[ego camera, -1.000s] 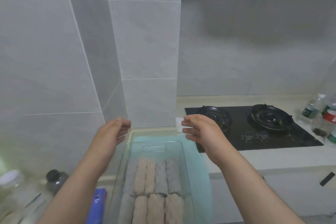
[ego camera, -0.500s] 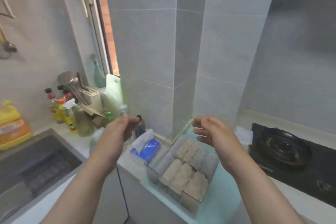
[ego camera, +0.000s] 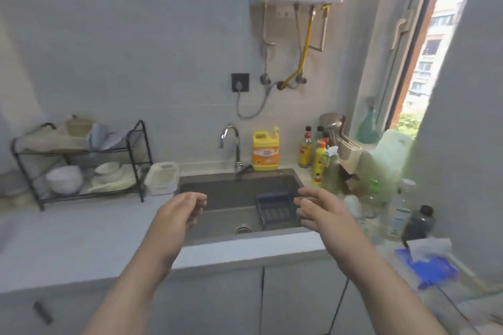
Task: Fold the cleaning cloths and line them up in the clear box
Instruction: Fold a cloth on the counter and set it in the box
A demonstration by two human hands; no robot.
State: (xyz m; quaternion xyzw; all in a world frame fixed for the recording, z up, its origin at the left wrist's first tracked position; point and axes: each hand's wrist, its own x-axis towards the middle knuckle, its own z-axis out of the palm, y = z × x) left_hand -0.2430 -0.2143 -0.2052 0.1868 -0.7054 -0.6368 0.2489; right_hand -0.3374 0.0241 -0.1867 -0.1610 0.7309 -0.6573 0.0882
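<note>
Grey surface (ego camera: pixel 68 239) around the sink (ego camera: pixel 217 221) fills your view, your left hand (ego camera: pixel 179 215) and right hand (ego camera: pixel 318 212) raised over it, fingers (ego camera: pixel 310 193) loosely curled and empty; neither cloths nor clear box show, so find a cloth before folding.

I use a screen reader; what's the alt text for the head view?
Empty left hand and right hand hover, fingers loosely curled, before a grey sink holding a dark basket. A yellow detergent jug stands behind it beside the tap; a dish rack sits on the counter.
</note>
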